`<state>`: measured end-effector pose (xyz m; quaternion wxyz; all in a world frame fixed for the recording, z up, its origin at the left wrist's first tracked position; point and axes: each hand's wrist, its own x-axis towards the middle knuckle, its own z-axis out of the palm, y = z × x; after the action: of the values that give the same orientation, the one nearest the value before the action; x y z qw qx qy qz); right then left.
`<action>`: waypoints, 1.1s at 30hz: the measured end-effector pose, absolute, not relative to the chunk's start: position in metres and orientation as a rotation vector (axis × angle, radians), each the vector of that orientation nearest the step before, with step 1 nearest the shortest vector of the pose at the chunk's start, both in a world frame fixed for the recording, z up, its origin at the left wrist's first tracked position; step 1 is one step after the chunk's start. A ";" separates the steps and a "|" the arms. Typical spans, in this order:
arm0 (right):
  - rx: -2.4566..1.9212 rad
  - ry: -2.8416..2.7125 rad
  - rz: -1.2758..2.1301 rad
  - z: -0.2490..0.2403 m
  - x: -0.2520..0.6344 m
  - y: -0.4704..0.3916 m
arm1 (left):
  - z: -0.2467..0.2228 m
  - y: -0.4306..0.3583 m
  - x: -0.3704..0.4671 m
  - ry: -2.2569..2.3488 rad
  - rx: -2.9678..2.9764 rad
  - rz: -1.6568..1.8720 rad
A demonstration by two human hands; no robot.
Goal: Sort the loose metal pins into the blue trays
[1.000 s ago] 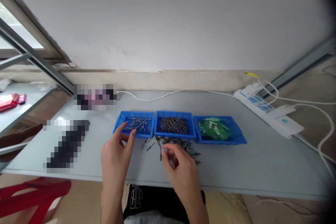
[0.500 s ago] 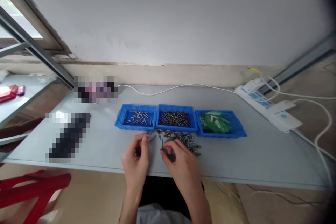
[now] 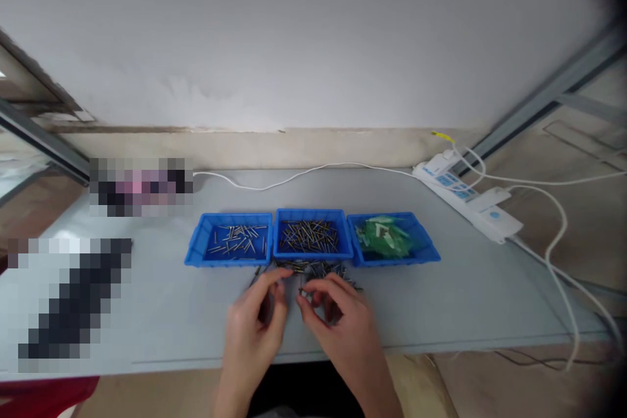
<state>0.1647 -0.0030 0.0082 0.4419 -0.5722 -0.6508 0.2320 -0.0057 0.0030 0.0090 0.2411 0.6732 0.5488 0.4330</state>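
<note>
My right hand (image 3: 337, 313) pinches a thin metal pin (image 3: 300, 283) between thumb and index finger, the pin standing roughly upright. Beside it, my left hand (image 3: 257, 317) has its index finger stretched toward the pile and its thumb apart; I see nothing between them. Just beyond both hands lies a pile of metal pins (image 3: 326, 269), some silver and some brass-coloured, partly hidden by my fingers. A loose dark pin (image 3: 255, 274) rests on the table left of the pile.
Three blue trays stand in a row: the left tray (image 3: 196, 251) with silver pins, the middle tray (image 3: 313, 214) with darker pins, the right tray (image 3: 426, 248) with green and whitish pieces. A white power strip (image 3: 470, 199) and its cable (image 3: 294, 177) lie behind. Blurred items are at left.
My head view has shifted, so the trays appear lower and further left. My left hand has moved closer to the right hand and the pile. The right hand keeps its pinch on the pin.
</note>
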 end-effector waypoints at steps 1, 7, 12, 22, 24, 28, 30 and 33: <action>-1.397 -1.569 0.614 0.012 0.167 -0.003 | 0.009 0.004 -0.007 1.453 1.904 1.164; -1.337 -1.438 0.901 0.024 0.171 -0.002 | 0.009 0.011 -0.012 1.169 2.115 1.148; -1.309 -1.393 1.020 0.027 0.172 0.001 | 0.011 0.013 -0.007 1.136 2.089 1.229; -1.245 -1.350 0.872 0.020 0.160 0.005 | 0.018 0.013 0.012 1.361 1.821 1.347; -1.255 -1.362 0.855 0.014 0.158 0.003 | 0.013 0.012 0.011 1.368 1.799 1.330; -1.234 -1.437 0.751 0.008 0.155 0.003 | 0.006 0.008 0.009 1.320 1.797 1.296; -1.191 -1.475 0.659 0.009 0.153 0.003 | 0.007 0.005 0.010 1.296 1.801 1.261; -1.135 -1.491 0.559 0.011 0.149 0.003 | 0.014 -0.001 0.006 1.309 1.824 1.181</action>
<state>0.1492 0.0028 0.0105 0.5591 -0.4812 -0.6322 0.2370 0.0056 -0.0014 0.0144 0.2977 0.6864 0.4926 0.4444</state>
